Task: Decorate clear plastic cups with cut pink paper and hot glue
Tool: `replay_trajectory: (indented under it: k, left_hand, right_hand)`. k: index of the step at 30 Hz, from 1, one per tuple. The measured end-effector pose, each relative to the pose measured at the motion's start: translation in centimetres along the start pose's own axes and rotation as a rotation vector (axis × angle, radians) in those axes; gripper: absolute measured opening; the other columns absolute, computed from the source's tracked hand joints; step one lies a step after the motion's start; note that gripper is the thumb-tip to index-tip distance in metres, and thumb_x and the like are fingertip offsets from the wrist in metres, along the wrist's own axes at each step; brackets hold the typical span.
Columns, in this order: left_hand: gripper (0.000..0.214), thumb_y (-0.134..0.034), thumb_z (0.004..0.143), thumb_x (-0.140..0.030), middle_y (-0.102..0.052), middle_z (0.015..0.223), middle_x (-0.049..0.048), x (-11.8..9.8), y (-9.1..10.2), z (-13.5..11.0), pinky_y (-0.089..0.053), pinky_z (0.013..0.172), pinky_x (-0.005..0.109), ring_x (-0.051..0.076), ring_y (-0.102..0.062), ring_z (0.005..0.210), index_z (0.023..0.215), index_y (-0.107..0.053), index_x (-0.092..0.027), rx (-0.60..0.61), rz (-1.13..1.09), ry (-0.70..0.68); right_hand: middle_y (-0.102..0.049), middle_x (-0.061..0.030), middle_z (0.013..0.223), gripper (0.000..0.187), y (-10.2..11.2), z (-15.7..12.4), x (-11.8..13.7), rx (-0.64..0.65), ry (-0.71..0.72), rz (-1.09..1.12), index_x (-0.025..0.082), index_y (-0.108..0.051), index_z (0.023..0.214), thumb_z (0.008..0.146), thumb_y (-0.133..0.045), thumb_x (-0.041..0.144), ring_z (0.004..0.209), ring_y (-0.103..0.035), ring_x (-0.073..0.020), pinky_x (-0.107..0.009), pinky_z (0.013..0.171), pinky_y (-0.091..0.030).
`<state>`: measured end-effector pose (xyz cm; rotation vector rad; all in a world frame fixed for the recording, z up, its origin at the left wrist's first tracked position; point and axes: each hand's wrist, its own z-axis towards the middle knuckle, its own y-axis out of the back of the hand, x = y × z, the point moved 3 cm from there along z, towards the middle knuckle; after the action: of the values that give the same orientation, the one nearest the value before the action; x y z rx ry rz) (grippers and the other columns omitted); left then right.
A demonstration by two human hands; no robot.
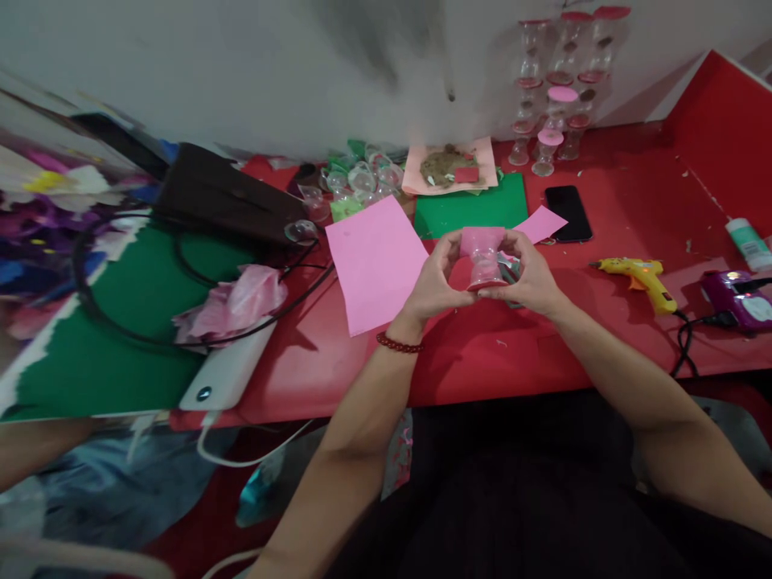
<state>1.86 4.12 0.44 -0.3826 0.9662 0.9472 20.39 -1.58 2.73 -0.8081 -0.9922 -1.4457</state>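
Observation:
Both hands hold a small clear hourglass-shaped container [483,257] with pink ends, above the red table [482,354]. My left hand [433,281] curls round its left side, with a red bead bracelet [398,344] on the wrist. My right hand [526,275] grips its right side, fingers closed on it. A pink paper sheet [374,261] lies just left of the hands.
A green sheet [467,211], a black phone [568,212], a yellow glue gun [640,277] and a purple device [739,297] lie around. Stacked clear hourglass containers [558,88] stand at the back. Left: a green board [108,338], black cables, a dark bag [223,193], crumpled pink plastic [232,301].

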Motion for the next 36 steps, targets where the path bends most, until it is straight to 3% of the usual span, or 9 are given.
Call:
replay_trajectory:
  k: [15, 25, 30, 33, 36]
  left_hand:
    - [0.1, -0.101, 0.063, -0.05, -0.062, 0.153, 0.012, 0.5, -0.3, -0.6, -0.049, 0.124, 0.058, 0.036, -0.059, 0.147, 0.15, -0.053, -0.033, -0.015, -0.059, 0.06]
    - [0.098, -0.101, 0.063, -0.05, -0.061, 0.151, 0.0117, 1.7, -1.0, -0.9, -0.053, 0.119, 0.049, 0.029, -0.063, 0.139, 0.147, -0.053, -0.034, -0.044, -0.134, 0.071]
    - [0.092, -0.102, 0.063, -0.047, -0.063, 0.148, 0.0081, 0.1, -0.8, 0.4, -0.051, 0.12, 0.046, 0.028, -0.061, 0.142, 0.142, -0.056, -0.037, -0.088, -0.167, 0.067]
    - [0.095, -0.101, 0.061, -0.057, -0.063, 0.15, 0.0113, -1.3, -0.8, 1.4, -0.053, 0.119, 0.051, 0.033, -0.059, 0.144, 0.142, -0.057, -0.035, -0.038, -0.156, 0.132]
    - [0.099, -0.102, 0.059, -0.058, -0.061, 0.154, 0.0138, -1.8, -1.5, 2.4, -0.054, 0.117, 0.051, 0.036, -0.059, 0.145, 0.144, -0.057, -0.032, 0.037, -0.123, 0.136]
  right_hand:
    - [-0.071, -0.0104, 0.128, 0.084, 0.2, -0.1, 0.7, 0.024, -0.057, -0.005, 0.028, -0.063, 0.124, 0.058, -0.1, 0.063, 0.122, -0.068, -0.0326, -0.055, 0.113, -0.054]
    - [-0.068, -0.0153, 0.135, 0.093, 0.3, 0.4, 0.1, 0.073, -0.104, -0.045, 0.024, -0.058, 0.131, 0.058, -0.099, 0.063, 0.128, -0.065, -0.0357, -0.059, 0.114, -0.05]
    - [-0.068, -0.0145, 0.141, 0.108, 1.3, 1.0, 0.2, 0.106, -0.064, 0.068, 0.026, -0.063, 0.135, 0.048, -0.097, 0.079, 0.133, -0.063, -0.0348, -0.053, 0.116, -0.05]
    - [-0.075, -0.0094, 0.128, 0.085, 1.9, 1.4, 0.4, 0.042, -0.084, 0.231, 0.028, -0.072, 0.125, 0.07, -0.073, 0.093, 0.121, -0.07, -0.0288, -0.049, 0.109, -0.056]
    - [-0.079, -0.0045, 0.105, 0.06, 2.7, 1.7, 0.2, -0.15, -0.089, 0.196, 0.028, -0.078, 0.106, 0.085, -0.068, 0.084, 0.102, -0.072, -0.0234, -0.045, 0.101, -0.058]
